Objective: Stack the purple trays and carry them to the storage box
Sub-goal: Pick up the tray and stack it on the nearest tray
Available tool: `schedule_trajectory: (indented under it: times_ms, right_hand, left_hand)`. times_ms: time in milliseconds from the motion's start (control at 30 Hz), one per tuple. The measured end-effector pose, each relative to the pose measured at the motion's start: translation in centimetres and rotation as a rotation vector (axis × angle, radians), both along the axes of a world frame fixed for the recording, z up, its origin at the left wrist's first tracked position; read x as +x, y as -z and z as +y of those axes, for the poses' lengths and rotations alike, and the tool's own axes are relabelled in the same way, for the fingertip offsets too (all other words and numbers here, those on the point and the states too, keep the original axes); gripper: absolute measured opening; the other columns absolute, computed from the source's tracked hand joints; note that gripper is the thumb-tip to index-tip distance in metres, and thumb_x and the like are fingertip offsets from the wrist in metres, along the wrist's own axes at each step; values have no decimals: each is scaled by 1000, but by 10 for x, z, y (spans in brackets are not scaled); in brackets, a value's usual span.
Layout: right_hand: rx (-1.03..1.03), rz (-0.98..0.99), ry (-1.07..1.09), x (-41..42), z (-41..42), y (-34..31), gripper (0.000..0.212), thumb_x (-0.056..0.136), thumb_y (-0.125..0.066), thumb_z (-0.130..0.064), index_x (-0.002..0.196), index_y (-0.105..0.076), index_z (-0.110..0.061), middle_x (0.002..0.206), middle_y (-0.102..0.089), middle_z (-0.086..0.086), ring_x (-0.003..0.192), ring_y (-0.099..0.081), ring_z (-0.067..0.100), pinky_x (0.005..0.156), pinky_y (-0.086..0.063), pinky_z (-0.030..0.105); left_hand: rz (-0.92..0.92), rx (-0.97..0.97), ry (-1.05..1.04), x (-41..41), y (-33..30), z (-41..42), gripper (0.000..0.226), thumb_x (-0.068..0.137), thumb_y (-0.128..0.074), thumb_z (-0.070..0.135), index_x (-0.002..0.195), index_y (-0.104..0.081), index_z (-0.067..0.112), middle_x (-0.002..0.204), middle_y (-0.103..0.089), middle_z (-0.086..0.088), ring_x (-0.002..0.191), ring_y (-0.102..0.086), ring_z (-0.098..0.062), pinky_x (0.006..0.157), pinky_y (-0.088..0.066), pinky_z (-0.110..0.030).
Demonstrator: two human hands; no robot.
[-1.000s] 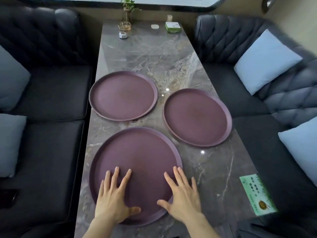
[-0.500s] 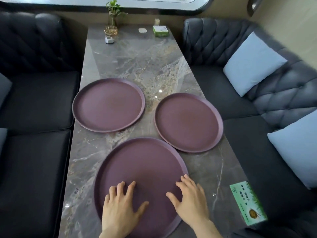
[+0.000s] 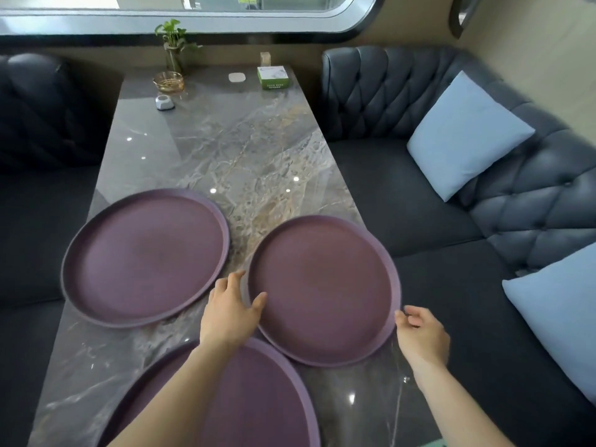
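The green box carries print too small to read. The left hand pinches the right tray's left rim, thumb on top. The right hand touches its right rim, fingers curled loosely, not clamped.

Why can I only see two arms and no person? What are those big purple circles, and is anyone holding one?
The camera sits on the person's head and looks down, so you only see their arms. The purple circles are three round trays on a marble table. The left hand has its grip on the left edge of the right tray, thumb on top. The right hand touches that tray's other edge. The left tray and the near tray lie untouched. At the far end stand a small plant and a green box.
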State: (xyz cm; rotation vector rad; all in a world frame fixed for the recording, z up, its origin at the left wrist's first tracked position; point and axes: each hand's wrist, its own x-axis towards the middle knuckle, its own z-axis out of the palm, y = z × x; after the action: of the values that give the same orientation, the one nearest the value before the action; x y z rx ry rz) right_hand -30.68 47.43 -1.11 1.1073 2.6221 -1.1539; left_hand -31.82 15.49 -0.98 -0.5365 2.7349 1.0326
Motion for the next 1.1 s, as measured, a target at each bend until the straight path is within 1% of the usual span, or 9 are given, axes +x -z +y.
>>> schedule_trajectory:
  times_ms: [67, 133, 233, 333, 433, 667, 900, 1000, 1100]
  right_hand:
    - [-31, -41, -15, -23, 8, 5, 50, 87, -65, -42, 134, -54, -27, 134, -58, 5, 118, -58, 28, 94, -50, 47]
    - [-69, -98, -60, -40, 10, 10, 74, 84, -66, -52, 148, -35, -31, 152, -41, 6, 135, -45, 30, 104, -44, 52]
    - [-128, -122, -138, -61, 7, 15, 103, 73, -71, -63, 155, -14, -36, 163, -17, 4, 148, -24, 29, 113, -33, 55]
    - [-169, -146, -200, -74, -2, 21, 116, 63, -76, -69, 154, -10, -39, 164, -12, 3, 147, -27, 30, 112, -34, 55]
    - [-90, -166, -236, -80, -13, 24, 118, 58, -75, -73, 153, -16, -36, 157, -20, 9, 137, -39, 34, 105, -42, 54]
    - [-16, -180, -185, -82, -19, 12, 111, 61, -76, -71, 152, -26, -32, 148, -32, 15, 134, -38, 38, 97, -46, 52]
    - [55, -124, -200, -58, -31, -17, 109, 61, -75, -71, 151, -29, -29, 144, -37, 17, 131, -42, 39, 96, -46, 49]
    - [80, -102, -246, -37, -51, -30, 109, 62, -71, -74, 151, -29, -29, 142, -39, 16, 127, -47, 37, 91, -47, 46]
    - [89, -95, -297, -8, -80, -39, 106, 64, -67, -77, 151, -29, -28, 141, -40, 16, 128, -47, 34, 100, -45, 48]
  left_hand:
    - [10, 34, -18, -23, 6, 9, 90, 82, -68, 51, 154, -17, 33, 157, -26, -3, 143, -33, -26, 107, -41, -49]
    - [-27, 42, -51, -40, 13, 18, 108, 76, -73, 54, 156, -2, 39, 164, -10, -5, 149, -19, -29, 114, -33, -51]
    - [-139, 42, -84, -58, 22, 29, 126, 65, -76, 66, 153, 11, 44, 166, 4, -8, 152, -7, -32, 119, -21, -53]
    - [-207, 53, -50, -66, 28, 39, 137, 57, -81, 66, 152, 15, 46, 166, -1, -13, 152, -7, -34, 120, -20, -52]
    - [-222, 31, -59, -67, 30, 47, 141, 51, -84, 64, 152, 12, 46, 164, -7, -13, 150, -8, -34, 118, -23, -53]
    - [-169, 97, -110, -70, 22, 47, 138, 50, -88, 58, 155, 0, 42, 154, -23, -12, 144, -15, -34, 116, -27, -51]
    - [-27, 23, -142, -46, -8, 35, 127, 60, -86, 57, 157, -11, 25, 150, -30, -10, 141, -22, -31, 114, -30, -45]
    - [-7, 2, -205, -16, -20, 14, 126, 60, -86, 55, 157, -12, 22, 144, -32, -12, 138, -25, -33, 109, -35, -46]
    - [-35, -23, -264, 26, -29, -18, 121, 62, -85, 55, 156, -17, 20, 142, -35, -13, 137, -30, -33, 104, -39, -48]
